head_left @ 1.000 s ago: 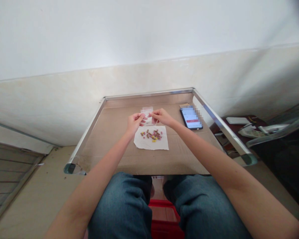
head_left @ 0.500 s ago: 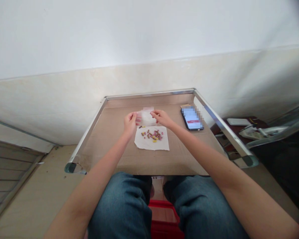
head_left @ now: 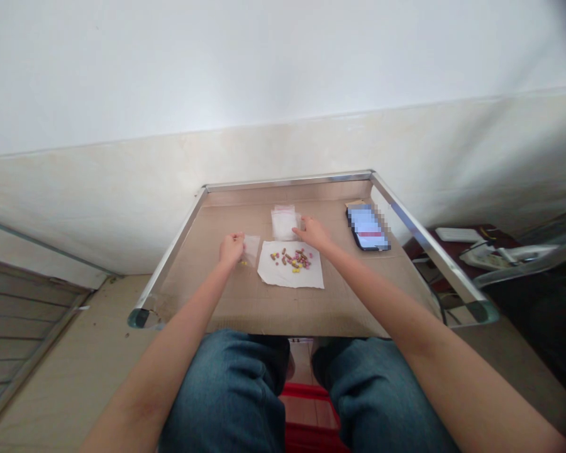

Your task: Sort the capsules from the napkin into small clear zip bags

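Observation:
My left hand point(head_left: 231, 250) is pinched at the corner of a small clear plastic bag point(head_left: 251, 250) above the cardboard. A few small yellow pills point(head_left: 243, 263) lie just below that hand. A larger clear plastic bag point(head_left: 283, 223) rests on the cardboard beyond a white paper sheet point(head_left: 273, 272). My right hand point(head_left: 314, 233) has its fingertips against that bag's lower right edge, with the fingers apart. On the sheet lies a mixed heap of brown, pink and yellow pills point(head_left: 292, 259).
A steel-rimmed table point(head_left: 287, 184) is lined with brown cardboard point(head_left: 226, 308). A smartphone point(head_left: 368, 228) lies at its right. My denim-clad knees point(head_left: 221, 384) and a red crate point(head_left: 306, 402) sit below the front edge. Beyond the right edge, a dark surface holds white items point(head_left: 495, 255).
My left hand has moved left, away from the larger bag, with the small bag beside it. The larger bag now lies on the cardboard, and yellow pills show near my left hand.

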A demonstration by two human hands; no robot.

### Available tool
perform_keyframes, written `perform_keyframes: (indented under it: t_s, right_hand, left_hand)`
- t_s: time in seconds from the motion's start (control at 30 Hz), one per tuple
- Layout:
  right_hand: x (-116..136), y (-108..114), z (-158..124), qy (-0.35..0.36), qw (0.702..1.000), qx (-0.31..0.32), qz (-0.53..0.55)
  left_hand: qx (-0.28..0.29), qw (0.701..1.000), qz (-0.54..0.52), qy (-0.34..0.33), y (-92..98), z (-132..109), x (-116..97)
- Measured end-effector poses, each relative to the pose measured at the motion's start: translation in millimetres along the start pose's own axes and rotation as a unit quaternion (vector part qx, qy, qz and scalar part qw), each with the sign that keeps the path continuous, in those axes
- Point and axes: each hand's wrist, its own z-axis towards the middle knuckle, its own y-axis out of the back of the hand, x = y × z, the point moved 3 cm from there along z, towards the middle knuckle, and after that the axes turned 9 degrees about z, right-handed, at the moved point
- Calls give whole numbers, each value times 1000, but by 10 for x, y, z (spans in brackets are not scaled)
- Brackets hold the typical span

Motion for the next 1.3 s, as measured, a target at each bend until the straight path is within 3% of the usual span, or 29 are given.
perform_keyframes:
  t_s: [0.17, 0.33, 0.5, 0.63, 0.77, 0.87, 1.0, 1.3]
  right_hand:
    - [-75, -29, 42, -96, 994, 11, 45]
    - [-102, -42, 83, -114, 991, -17, 74]
    - [-83, 3, 126, -56, 985, -47, 156]
    - [39, 124, 110, 14, 959, -32, 281]
    - [208, 186, 38, 70, 928, 63, 360]
    - [292, 185, -7, 98, 918, 108, 368]
    - [310, 196, -10, 116, 913, 89, 382]
    - [281, 278, -31, 99, 905, 59, 409]
  left_hand:
    - [-25, 990, 136, 10, 80, 16, 42]
    - [-61, 963, 261, -31, 103, -41, -112]
    - [-111, 962, 238, -74, 73, -125, -269]
    - [-132, 965, 151, -167, 9, -210, -481]
    - [-95, 954, 66, -276, -93, -325, -733]
    - [-36, 947, 38, -316, -176, -387, -859]
    - [58, 956, -28, -286, -276, -375, -872]
    - [177, 950, -189, -175, -297, -379, -848]
